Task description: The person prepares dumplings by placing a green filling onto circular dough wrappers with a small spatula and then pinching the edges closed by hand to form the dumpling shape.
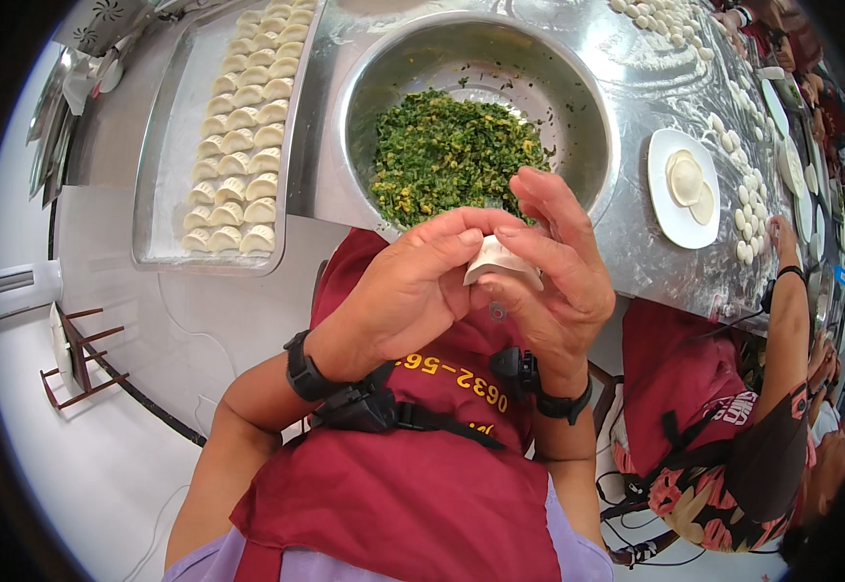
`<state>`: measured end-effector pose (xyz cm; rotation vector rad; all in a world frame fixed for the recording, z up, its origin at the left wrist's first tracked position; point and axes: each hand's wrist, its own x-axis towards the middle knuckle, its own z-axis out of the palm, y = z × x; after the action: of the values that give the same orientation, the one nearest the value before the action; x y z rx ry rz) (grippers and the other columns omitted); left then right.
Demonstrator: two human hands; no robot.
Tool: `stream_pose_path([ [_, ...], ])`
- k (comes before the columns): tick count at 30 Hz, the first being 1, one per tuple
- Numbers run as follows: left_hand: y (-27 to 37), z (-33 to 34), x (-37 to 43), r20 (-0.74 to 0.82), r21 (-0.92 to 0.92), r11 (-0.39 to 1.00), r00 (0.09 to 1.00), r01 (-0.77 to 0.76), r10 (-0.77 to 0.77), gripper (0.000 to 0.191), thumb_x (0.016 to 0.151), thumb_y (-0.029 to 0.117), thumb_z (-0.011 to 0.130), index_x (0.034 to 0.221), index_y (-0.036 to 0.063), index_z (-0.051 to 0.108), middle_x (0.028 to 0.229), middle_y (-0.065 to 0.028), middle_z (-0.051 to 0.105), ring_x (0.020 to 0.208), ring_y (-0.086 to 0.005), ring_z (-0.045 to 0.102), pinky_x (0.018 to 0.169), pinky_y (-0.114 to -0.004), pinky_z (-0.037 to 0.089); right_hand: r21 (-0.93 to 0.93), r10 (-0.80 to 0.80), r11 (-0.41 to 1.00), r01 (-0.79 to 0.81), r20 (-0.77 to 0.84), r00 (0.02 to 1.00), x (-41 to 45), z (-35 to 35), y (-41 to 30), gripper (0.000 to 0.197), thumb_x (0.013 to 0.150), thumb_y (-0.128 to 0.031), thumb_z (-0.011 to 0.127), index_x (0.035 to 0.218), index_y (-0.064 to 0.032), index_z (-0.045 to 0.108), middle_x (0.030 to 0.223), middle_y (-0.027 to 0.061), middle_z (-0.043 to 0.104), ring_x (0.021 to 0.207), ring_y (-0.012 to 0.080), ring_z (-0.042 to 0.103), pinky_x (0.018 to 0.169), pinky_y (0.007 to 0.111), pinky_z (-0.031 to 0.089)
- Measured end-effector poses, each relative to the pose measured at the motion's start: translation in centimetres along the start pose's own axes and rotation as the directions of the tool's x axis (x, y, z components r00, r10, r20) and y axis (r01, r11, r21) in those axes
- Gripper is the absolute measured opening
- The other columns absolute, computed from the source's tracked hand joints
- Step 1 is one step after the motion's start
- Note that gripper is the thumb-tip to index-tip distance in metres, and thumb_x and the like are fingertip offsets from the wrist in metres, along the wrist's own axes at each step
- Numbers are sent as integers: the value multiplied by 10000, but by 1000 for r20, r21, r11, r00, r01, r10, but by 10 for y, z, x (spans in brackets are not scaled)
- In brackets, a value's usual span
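A dumpling of white dough (502,263) is held between my left hand (411,291) and my right hand (560,273), in front of my apron. My left thumb and forefinger pinch its upper left edge. The right thumb lies along its lower edge, with the right fingers bent over the top. Just beyond my hands stands a large steel bowl (608,138) holding chopped green filling with yellow bits (458,156). Round dough wrappers (685,178) lie on a white plate (666,225) to the bowl's right. Whether the dumpling is fully sealed is hard to tell.
Left of the bowl, a metal tray (160,182) carries rows of pleated dumplings (233,164). Small dough pieces (746,211) lie on the floured steel table (633,269). A co-worker's arm (789,320) reaches to the table at right. A stool (80,356) stands at far left.
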<state>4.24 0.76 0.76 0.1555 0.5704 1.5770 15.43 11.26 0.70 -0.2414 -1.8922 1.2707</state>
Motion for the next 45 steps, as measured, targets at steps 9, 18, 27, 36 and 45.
stream_pose_path([
  [9,-3,1,1,12,-100,995,1000,6,-5,276,965,223,476,1175,55,538,1076,-24,574,955,-114,546,839,-295,451,-35,-97,995,95,-53,994,5,6,-2,221,687,-21,729,902,-11,679,1117,168,619,1075,326,570,885,383,470],
  [18,-6,3,4,-14,-225,974,1000,-4,1,271,968,203,476,1200,64,502,1099,-37,571,975,-127,554,848,-303,459,-156,-295,942,297,36,955,9,0,14,219,678,-71,735,867,24,679,1013,134,660,1040,321,586,843,382,485],
  [27,-4,8,5,-16,-260,965,1000,-23,20,279,974,204,461,1212,61,486,1123,-41,561,1006,-125,546,872,-295,454,-253,-328,904,344,104,939,15,-2,15,260,726,-145,703,902,44,667,1083,151,642,1058,329,576,865,403,467],
  [36,-5,0,2,13,-255,967,1000,-14,18,287,976,209,454,1223,66,478,1121,-35,561,1008,-125,545,891,-301,452,-178,-220,960,214,-19,975,14,7,11,230,758,-147,676,884,46,674,1068,140,652,1052,329,580,873,410,456],
  [45,-1,3,1,-38,-227,974,999,4,-13,297,970,205,460,1230,65,484,1121,-41,565,1005,-136,548,897,-318,452,-179,-125,976,122,-5,992,15,9,-4,263,766,-160,676,927,48,664,1093,155,640,1069,336,566,893,408,448],
])
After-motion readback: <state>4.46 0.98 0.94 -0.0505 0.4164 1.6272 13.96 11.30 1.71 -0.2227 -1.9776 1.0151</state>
